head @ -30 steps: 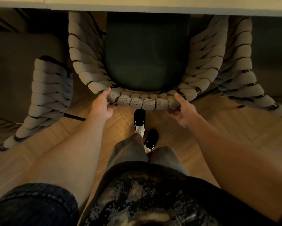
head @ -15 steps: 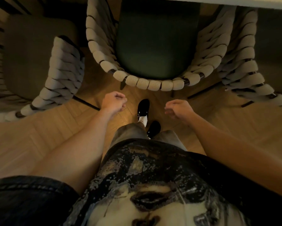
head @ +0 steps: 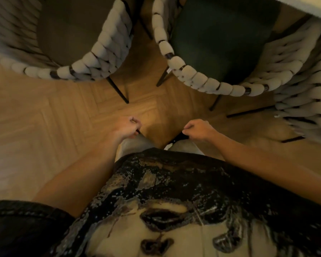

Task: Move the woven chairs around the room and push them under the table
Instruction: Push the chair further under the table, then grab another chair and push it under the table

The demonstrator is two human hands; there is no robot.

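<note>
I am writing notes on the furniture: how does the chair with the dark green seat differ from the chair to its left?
The green-seat chair has a dark green cushion; the left chair has a duller brownish one. The green-seat chair reaches toward the pale table edge in the top right corner; no table shows above the left chair. Both have thick pale woven backs and thin dark legs, and both stand on the wooden floor.

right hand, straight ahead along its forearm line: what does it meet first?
Probably bare wood floor: the right hand points up-left toward the gap between the two woven chairs, touching neither. Depth unclear.

Home dining room: woven chairs (head: 208, 81), table (head: 308, 5), parquet (head: 44, 127).
</note>
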